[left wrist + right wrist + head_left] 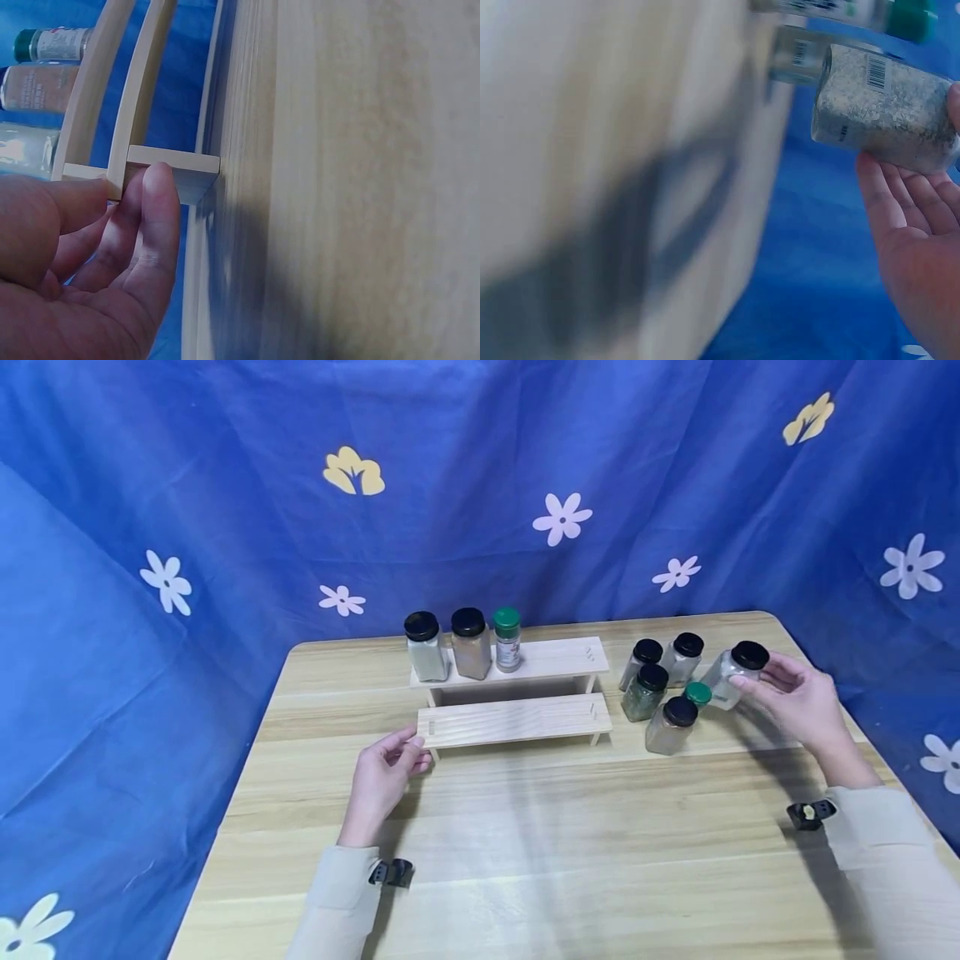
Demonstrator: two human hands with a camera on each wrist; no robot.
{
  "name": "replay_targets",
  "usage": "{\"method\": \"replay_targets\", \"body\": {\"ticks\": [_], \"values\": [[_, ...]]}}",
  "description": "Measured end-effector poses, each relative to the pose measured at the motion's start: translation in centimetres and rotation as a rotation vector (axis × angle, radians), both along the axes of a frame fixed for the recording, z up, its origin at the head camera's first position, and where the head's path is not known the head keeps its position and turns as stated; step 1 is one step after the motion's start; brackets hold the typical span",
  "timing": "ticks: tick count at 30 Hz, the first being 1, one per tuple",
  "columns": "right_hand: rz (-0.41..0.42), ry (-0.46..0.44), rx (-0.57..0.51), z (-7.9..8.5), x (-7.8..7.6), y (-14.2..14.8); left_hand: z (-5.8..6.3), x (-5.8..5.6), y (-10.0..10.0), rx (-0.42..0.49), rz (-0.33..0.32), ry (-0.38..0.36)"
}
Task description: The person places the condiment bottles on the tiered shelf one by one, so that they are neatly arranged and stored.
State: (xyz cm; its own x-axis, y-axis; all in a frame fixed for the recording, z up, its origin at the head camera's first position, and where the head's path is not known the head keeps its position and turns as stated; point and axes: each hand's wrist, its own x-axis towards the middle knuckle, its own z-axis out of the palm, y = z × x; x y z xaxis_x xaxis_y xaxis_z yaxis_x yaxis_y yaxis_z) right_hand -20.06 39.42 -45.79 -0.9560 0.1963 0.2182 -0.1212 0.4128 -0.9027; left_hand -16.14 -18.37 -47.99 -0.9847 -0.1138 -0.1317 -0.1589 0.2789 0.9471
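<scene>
My right hand (808, 703) grips a black-lidded spice jar (726, 678) at the table's right side. The jar is tilted, and in the right wrist view pale, flaky contents and a barcode show through its clear side (885, 105). My left hand (384, 778) pinches the left end of the lower shelf (517, 721) of a two-step wooden spice rack. Seen from the left wrist, the thumb lies on top of the board and fingertips sit beneath, beside the rack's leg (180, 169). On the upper shelf (555, 662) stand two black-lidded jars (471, 652) and a green-lidded shaker (507, 643).
Several more spice jars (670, 727) stand grouped right of the rack, one with a green lid (698, 694), close to the held jar. A blue flowered cloth (450, 560) hangs behind the wooden table (570, 852) and along its sides.
</scene>
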Motion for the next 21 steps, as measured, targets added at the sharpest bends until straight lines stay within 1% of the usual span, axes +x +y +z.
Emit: {"method": "replay_targets", "body": {"ticks": [3, 8, 12, 16, 19, 21], "values": [[-0.024, 0.032, 0.026, 1.7, -0.1, -0.3, 0.0, 0.0, 0.0, -0.011, -0.005, 0.0], [-0.055, 0.021, 0.029, 4.5, -0.3, -1.3, 0.2, 0.1, 0.0, -0.008, -0.001, -0.016], [-0.022, 0.052, 0.02, 6.4, -1.2, -3.0, 0.1, 0.2, -0.1, 0.002, 0.0, -0.009], [0.022, 0.075, 0.014, 8.3, -2.2, -5.7, 0.2, 0.1, -0.1, 0.004, 0.004, -0.005], [0.052, 0.078, 0.007, 9.3, -2.8, -8.2, 0.4, 0.1, -0.1, 0.015, 0.005, -0.009], [0.079, 0.075, -0.002, 9.7, -3.2, -10.0, 0.5, 0.1, 0.0, 0.025, 0.005, -0.014]]}}
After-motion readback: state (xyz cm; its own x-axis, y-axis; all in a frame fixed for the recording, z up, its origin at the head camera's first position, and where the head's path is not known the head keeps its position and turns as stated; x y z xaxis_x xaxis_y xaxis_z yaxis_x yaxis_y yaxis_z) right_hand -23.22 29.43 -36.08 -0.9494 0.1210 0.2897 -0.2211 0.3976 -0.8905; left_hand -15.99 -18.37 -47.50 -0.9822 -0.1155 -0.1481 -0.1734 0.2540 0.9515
